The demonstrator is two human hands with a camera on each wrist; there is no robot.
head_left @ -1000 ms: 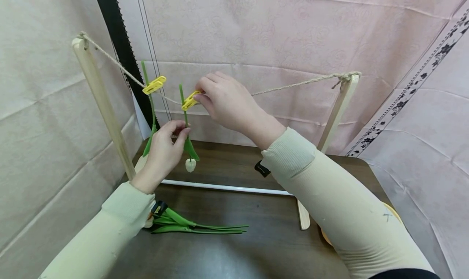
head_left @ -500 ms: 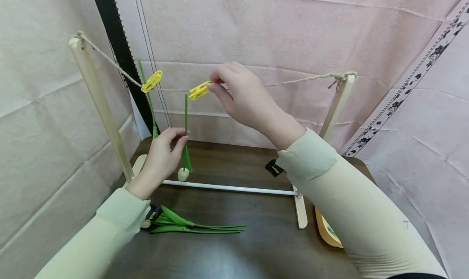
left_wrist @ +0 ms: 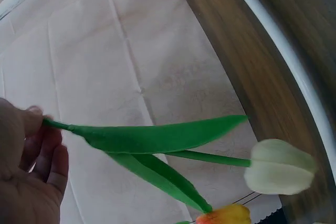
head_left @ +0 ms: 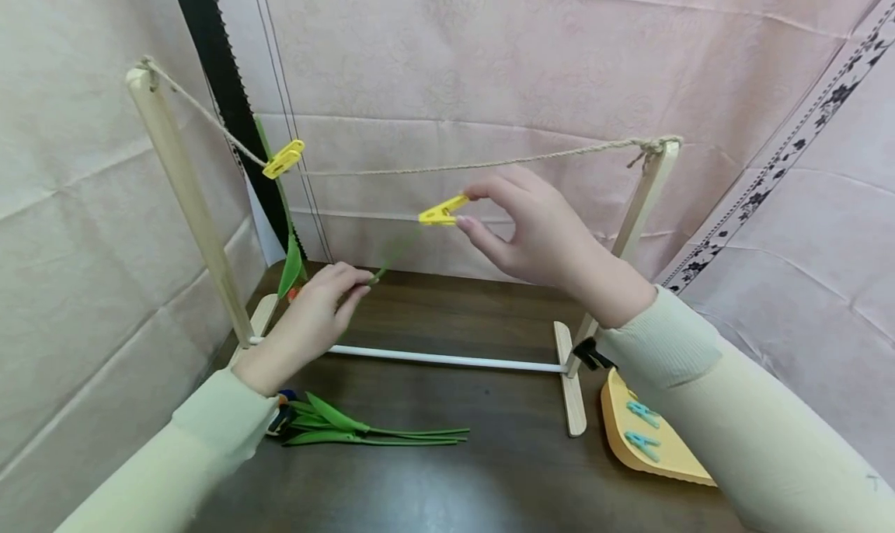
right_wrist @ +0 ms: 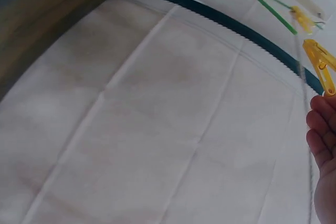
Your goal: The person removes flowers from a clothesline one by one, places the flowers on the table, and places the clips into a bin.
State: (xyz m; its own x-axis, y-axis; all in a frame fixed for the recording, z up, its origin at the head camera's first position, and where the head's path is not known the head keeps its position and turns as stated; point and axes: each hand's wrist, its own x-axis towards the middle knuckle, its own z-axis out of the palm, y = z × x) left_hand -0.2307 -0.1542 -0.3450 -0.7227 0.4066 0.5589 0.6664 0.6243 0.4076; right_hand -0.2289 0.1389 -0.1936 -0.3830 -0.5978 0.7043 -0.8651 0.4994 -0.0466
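My left hand [head_left: 318, 308] pinches the green stem of an artificial white tulip [left_wrist: 281, 166]. The stem end is blurred in the head view, and the bloom is hidden there behind the hand. To the right, below the rope [head_left: 454, 168], my right hand [head_left: 534, 234] holds a yellow clothespin [head_left: 439, 213] between thumb and fingers, clear of the rope. Another yellow clothespin [head_left: 283, 160] clips a second tulip's stem to the rope's left part. That tulip hangs head down, its green leaf [head_left: 290, 270] beside the left post and its orange bloom [left_wrist: 226, 215] low in the left wrist view.
Wooden posts [head_left: 183, 199] carry the rope, joined near the table by a white rod [head_left: 447, 358]. Several green-stemmed flowers [head_left: 377, 432] lie on the dark table [head_left: 433, 479], partly behind the left wrist. A yellow tray [head_left: 664, 459] with teal clothespins [head_left: 642, 444] stands at right.
The right hand has taken the yellow clothespin off the rope and moved right and down with it. The left hand has lowered the white tulip, whose stem now tilts right.
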